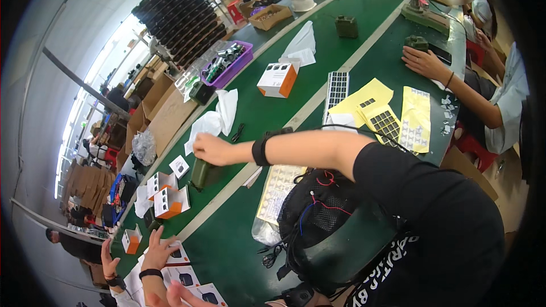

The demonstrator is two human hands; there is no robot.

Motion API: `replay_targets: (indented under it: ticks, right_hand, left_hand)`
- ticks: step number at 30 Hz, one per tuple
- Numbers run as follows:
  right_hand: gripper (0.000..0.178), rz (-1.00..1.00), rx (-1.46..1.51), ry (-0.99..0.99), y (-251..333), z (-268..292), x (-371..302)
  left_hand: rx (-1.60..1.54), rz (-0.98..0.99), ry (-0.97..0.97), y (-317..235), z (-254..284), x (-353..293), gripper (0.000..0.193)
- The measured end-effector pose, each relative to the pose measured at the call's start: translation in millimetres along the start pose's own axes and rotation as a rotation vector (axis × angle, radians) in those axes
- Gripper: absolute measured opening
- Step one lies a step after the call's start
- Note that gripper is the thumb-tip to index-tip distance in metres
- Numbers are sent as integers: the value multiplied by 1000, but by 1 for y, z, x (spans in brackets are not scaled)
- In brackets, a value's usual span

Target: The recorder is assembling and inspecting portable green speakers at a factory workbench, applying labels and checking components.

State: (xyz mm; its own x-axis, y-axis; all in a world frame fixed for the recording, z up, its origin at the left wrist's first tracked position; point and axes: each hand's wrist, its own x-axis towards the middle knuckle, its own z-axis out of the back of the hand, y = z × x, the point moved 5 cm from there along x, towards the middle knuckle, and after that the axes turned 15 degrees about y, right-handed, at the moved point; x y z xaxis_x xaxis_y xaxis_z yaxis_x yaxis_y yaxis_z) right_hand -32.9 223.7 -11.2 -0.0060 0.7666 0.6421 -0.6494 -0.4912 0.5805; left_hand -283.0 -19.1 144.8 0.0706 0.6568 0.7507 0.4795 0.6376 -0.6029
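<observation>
My right hand (211, 149), with a black band on the wrist, reaches left across the green table. Its fingers are closed around the top of an olive-green radio-like device (200, 175). Beside the device are a small white card-like box (179, 166) and white wrapping sheets (206, 126). Only a few raised fingers of my left hand (181, 295) show at the lower edge. They look spread, close to white boxes (208, 294) printed with a dark device; the rest of this hand is cut off.
Orange-and-white boxes (170, 202) stand left, another (277, 81) farther up. A co-worker's hands (154, 253) are at lower left; another's hand (424, 63) touches a green device at right. Yellow sticker sheets (364, 102), a black mesh bag with wires (315, 207) and a purple crate (230, 65) lie around.
</observation>
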Motion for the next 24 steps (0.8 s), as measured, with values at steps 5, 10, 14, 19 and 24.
replay_targets:
  ticks: [5, 10, 14, 19, 24]
  right_hand:
    - [13, 12, 330, -43, 68, 111, -38]
    - [18, -8, 940, -15, 142, 186, -95]
    - [22, -122, 1063, -228, 166, 236, -149]
    - [23, 23, 1529, -119, 205, 226, -169]
    - [23, 226, 1258, -65, 232, 234, -196]
  left_hand:
    - [-47, 96, 149, 46, 4, 11, 48]
    - [-137, 409, 356, 101, -37, 0, 50]
    - [-526, 889, 634, 155, -108, -48, 52]
    - [-1326, 1382, 961, 127, -153, -118, 68]
    - [-745, 1000, 628, 112, -130, -123, 78]
